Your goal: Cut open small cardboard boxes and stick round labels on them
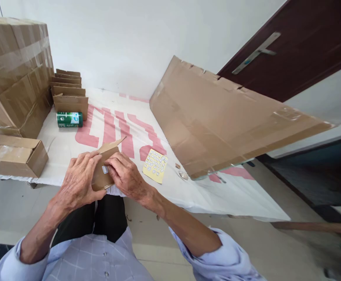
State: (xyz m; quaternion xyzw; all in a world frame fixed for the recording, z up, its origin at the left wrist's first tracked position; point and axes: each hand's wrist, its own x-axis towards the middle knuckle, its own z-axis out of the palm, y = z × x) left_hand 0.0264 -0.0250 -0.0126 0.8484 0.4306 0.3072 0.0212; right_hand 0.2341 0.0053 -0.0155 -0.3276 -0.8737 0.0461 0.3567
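My left hand [81, 177] grips a small brown cardboard box [98, 181] from its left side, thumb along the near edge, above the table's front edge. One flap of the box stands up at the far side. A small white label with a blue border [105, 169] shows on the box's face. Over that face, my right hand [126, 173] has its fingers curled and pinched together, with the tips close to the label's right edge. Whether they hold anything is hidden. To the right, a yellow sheet of small labels [158, 178] lies on the white cloth.
Large taped cartons [18, 78] are stacked at the left, with a long carton [9, 154] before them. Several small open boxes [70, 104] stand in a row behind a green can [69, 120] lying sideways. A big cardboard sheet [223, 121] leans at the right.
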